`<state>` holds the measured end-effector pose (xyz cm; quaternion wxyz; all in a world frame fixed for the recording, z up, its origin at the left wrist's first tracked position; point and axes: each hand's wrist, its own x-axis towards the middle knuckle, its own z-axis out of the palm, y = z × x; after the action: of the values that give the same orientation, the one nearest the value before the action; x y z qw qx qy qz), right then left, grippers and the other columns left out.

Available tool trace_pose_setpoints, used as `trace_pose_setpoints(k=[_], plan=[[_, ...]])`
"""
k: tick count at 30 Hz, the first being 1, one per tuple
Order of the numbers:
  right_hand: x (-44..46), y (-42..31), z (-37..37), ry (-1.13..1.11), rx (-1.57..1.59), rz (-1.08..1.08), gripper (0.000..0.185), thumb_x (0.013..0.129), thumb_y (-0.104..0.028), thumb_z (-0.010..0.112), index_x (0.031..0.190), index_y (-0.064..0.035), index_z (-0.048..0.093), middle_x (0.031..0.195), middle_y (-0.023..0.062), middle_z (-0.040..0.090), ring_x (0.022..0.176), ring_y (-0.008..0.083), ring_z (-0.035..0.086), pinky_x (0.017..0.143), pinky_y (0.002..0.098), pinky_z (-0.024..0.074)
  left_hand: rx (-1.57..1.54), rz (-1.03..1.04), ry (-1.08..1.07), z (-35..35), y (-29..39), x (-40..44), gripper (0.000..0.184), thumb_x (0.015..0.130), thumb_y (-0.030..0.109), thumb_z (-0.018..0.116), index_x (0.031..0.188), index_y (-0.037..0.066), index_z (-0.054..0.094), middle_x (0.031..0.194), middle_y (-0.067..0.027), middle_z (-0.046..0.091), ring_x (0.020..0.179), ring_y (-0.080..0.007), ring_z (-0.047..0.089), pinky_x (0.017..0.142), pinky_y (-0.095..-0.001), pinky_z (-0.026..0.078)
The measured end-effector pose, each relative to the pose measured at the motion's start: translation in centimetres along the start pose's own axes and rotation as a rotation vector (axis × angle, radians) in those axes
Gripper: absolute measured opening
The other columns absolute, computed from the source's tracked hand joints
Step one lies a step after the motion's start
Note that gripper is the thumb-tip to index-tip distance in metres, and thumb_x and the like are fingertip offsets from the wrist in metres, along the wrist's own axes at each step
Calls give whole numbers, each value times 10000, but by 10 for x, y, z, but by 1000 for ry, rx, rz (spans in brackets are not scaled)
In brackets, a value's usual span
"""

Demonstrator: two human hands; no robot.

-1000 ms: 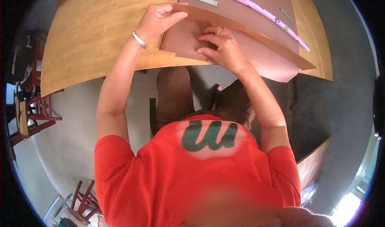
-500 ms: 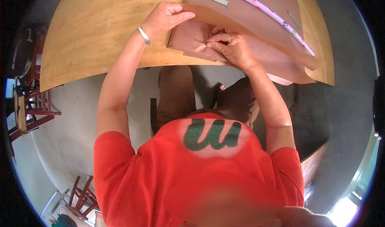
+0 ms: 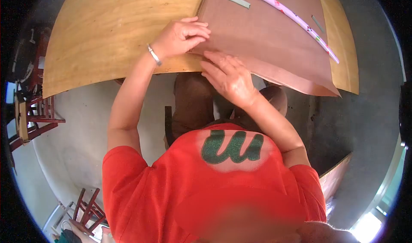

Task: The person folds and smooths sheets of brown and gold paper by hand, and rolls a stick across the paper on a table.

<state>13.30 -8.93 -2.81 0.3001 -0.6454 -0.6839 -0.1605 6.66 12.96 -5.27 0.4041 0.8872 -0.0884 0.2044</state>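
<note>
1. Most of the brown sheet (image 3: 266, 41) lies flat on the right part of the worktop (image 3: 120, 32), so we think laying it flat is mostly done.
2. What looks left is the near side: the sheet sticks out past the worktop's front edge, with 1 corner poking out near the front right corner.
3. The left hand (image 3: 179, 37) is at the sheet's left edge, fingers loosely bent. We cannot tell if it pinches the sheet.
4. The right hand (image 3: 231, 77) is open, with long, straight fingers, over the sheet's near left corner, by the worktop's front edge. We see nothing held in it.
5. The sheet spreads right and back from both hands. On it we see 1 purple strip (image 3: 292, 16) and 2 gray bars (image 3: 234, 0).
</note>
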Motion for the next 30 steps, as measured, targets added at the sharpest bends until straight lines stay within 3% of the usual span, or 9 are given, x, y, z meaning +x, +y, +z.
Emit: trace_pose_setpoints(k=[6, 15, 19, 24, 30], plan=[[4, 10, -4, -42, -19, -16, 189, 645, -86, 670, 834, -79, 667, 914, 37, 617, 829, 216, 585, 728, 364, 486, 80, 34, 44, 2, -1, -4, 93, 833, 88, 673, 915, 70, 714, 1024, -64, 705, 1103, -209, 619, 1063, -420, 378], [4, 13, 18, -11, -230, 71, 215, 711, -188, 719, 906, -113, 666, 956, 25, 623, 833, 211, 600, 700, 346, 502, 65, -62, -268, -22, -10, 21, 154, 866, 123, 619, 972, 44, 698, 967, -86, 710, 1017, -215, 652, 1064, -395, 386], [6, 10, 20, -27, -247, 132, 216, 704, -190, 722, 904, -123, 675, 957, 18, 628, 836, 205, 601, 709, 345, 505, 47, -16, -302, -25, -12, 22, 150, 858, 117, 629, 969, 47, 702, 959, -85, 711, 1008, -216, 655, 1058, -402, 391], [9, 9, 19, -26, -188, 196, 164, 704, -162, 717, 858, -114, 682, 912, 14, 643, 819, 201, 604, 720, 345, 505, 44, 200, -146, -19, -19, 14, 119, 828, 88, 668, 937, 57, 705, 953, -62, 712, 1016, -209, 654, 1041, -422, 397], [12, 17, 24, 24, -208, 195, 131, 711, -117, 708, 837, -92, 681, 886, 22, 648, 795, 210, 610, 737, 336, 494, 9, 194, -99, -12, -30, 9, 100, 833, 80, 660, 916, 34, 691, 994, -57, 703, 1039, -224, 643, 1036, -417, 406]])
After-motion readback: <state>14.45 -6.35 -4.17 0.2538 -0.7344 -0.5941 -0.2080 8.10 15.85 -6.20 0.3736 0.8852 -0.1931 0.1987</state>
